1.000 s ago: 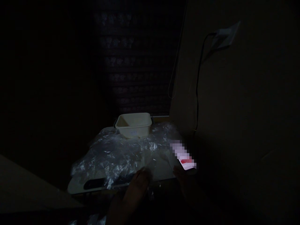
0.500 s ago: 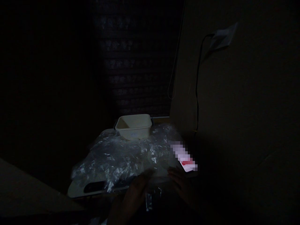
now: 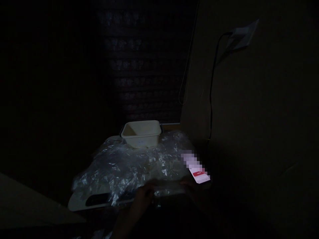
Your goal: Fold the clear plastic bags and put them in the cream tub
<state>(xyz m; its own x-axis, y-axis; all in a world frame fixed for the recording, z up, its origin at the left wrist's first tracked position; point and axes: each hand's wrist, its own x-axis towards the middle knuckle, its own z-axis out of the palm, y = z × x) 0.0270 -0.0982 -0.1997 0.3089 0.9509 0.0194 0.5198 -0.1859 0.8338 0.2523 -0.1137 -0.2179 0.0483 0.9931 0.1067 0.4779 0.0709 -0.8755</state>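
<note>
The scene is very dark. My left hand [image 3: 142,199] is closed on the left end of a thin clear plastic piece [image 3: 169,191] at the near edge of the board. At that piece's right end is my right hand [image 3: 193,191], dim, its fingers pinched on the plastic. Crumpled clear plastic bags [image 3: 119,169] cover much of a pale board [image 3: 78,200], which has a dark handle slot at its left. A cream rectangular tub [image 3: 142,141] with dark side handles stands open at the back of the board.
Right of the bags lies a lit phone [image 3: 199,172]. A black cable [image 3: 211,99] hangs down the right wall from a socket [image 3: 243,36]. A dark blind [image 3: 149,66] with a cord is behind. A pale panel edge [image 3: 37,202] juts in at the lower left.
My hands have shifted a little, and the plastic between them now stretches sideways in a flatter strip. The view has moved slightly.
</note>
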